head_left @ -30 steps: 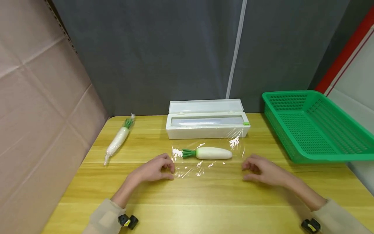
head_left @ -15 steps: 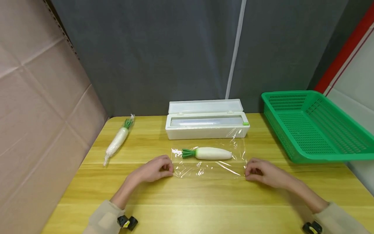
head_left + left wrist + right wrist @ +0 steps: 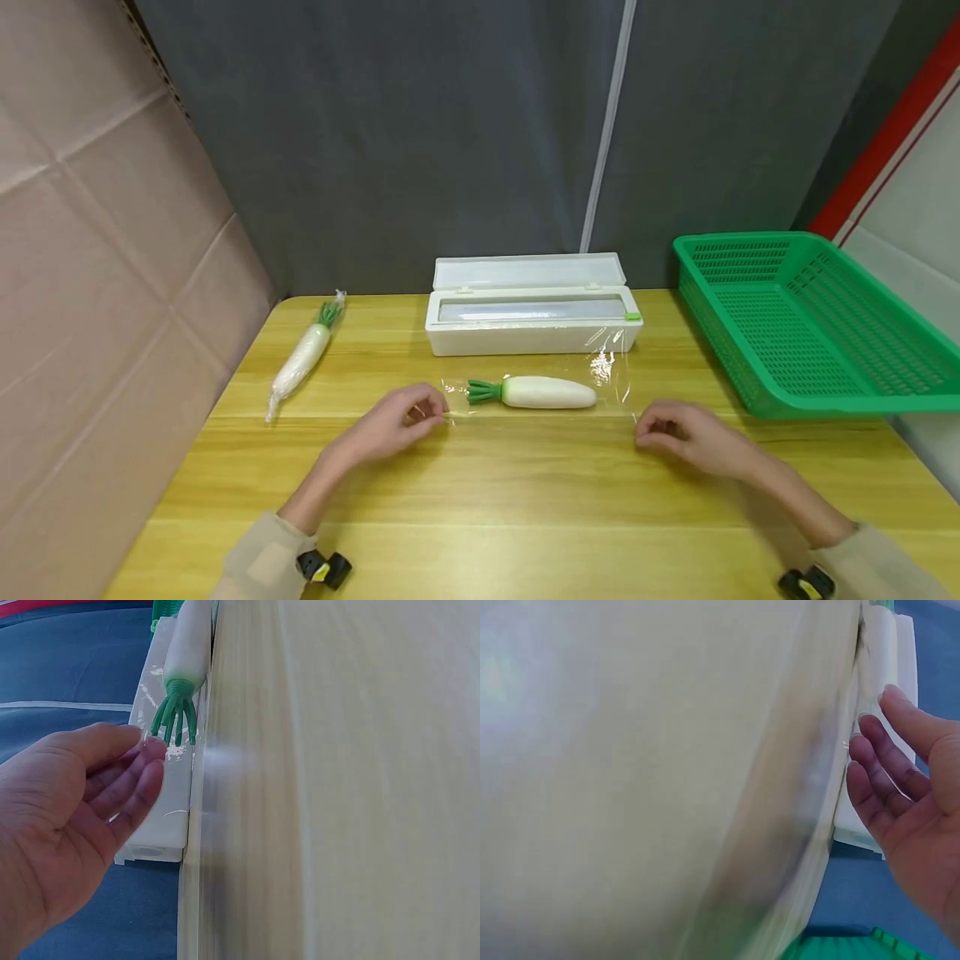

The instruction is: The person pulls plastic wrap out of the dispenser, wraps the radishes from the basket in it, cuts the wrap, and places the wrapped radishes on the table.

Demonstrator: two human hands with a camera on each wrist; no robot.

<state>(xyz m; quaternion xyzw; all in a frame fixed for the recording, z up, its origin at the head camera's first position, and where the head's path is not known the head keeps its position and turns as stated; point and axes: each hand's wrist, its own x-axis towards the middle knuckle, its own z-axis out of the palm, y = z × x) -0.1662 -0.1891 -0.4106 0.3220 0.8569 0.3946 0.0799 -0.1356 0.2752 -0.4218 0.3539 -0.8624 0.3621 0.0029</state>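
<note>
On the wooden table lies a white radish with green stalks pointing left, on a sheet of clear plastic wrap drawn out from a white wrap dispenser. My left hand pinches the near left corner of the wrap between thumb and fingers, just below the stalks. At the near right corner, my right hand pinches the wrap with its fingers curled. The film's near edge runs almost straight between both hands. In the left wrist view the fingertips overlap the radish stalks.
The dispenser's lid stands raised behind it, with a green cutter slider at its right end. A wrapped radish lies at the left. A green plastic basket stands at the right. A grey curtain hangs behind the table.
Both hands have closed their fingers on the wrap's near corners. The film's near edge has come up toward the radish and straightened; the left hand has risen slightly, the right moved slightly right.
</note>
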